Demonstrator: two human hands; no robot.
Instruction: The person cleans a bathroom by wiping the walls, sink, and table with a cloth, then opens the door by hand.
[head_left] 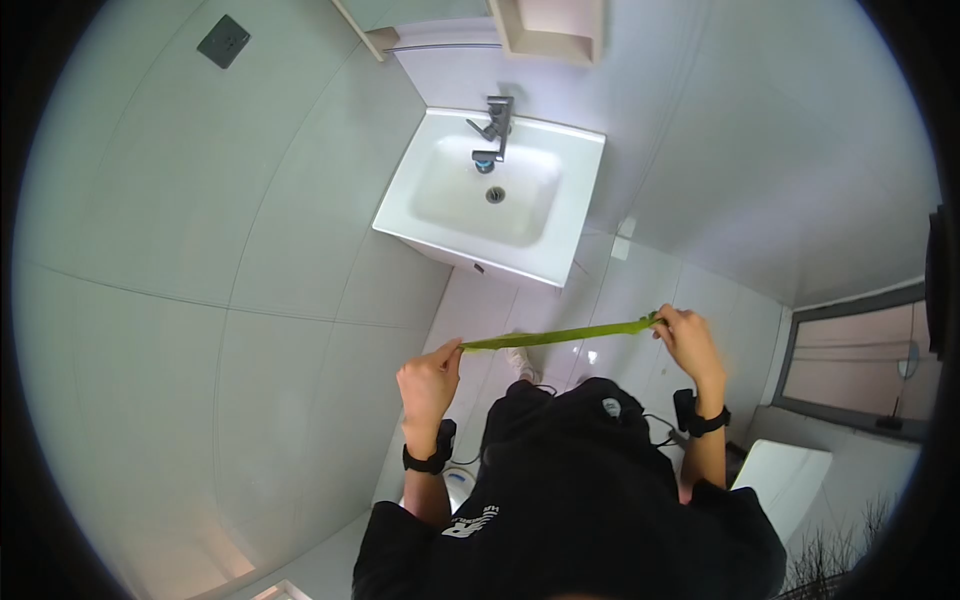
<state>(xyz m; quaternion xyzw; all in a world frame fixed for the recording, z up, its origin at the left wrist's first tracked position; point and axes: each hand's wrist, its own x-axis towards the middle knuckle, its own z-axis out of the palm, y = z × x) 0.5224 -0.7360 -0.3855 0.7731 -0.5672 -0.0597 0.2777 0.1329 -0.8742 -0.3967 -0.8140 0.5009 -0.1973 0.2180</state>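
A long, narrow green strip of thin, slightly see-through material [560,337] stretches nearly level in front of my body. Its left end is pinched between the thumb and fingers of my left hand [427,384]. My right hand [692,346] grips the other end, where the material bunches up a little. Whether it is a folded bag or a cloth I cannot tell. Both hands are in the air above the floor, apart from the sink.
Ahead stands a white sink [432,215] with a dark faucet [502,125] on a cabinet. Tiled floor [600,290] lies below. A pale wall [290,230] runs along the left, with a dark socket [224,41]. At right are a framed window [850,360] and a white panel [785,480].
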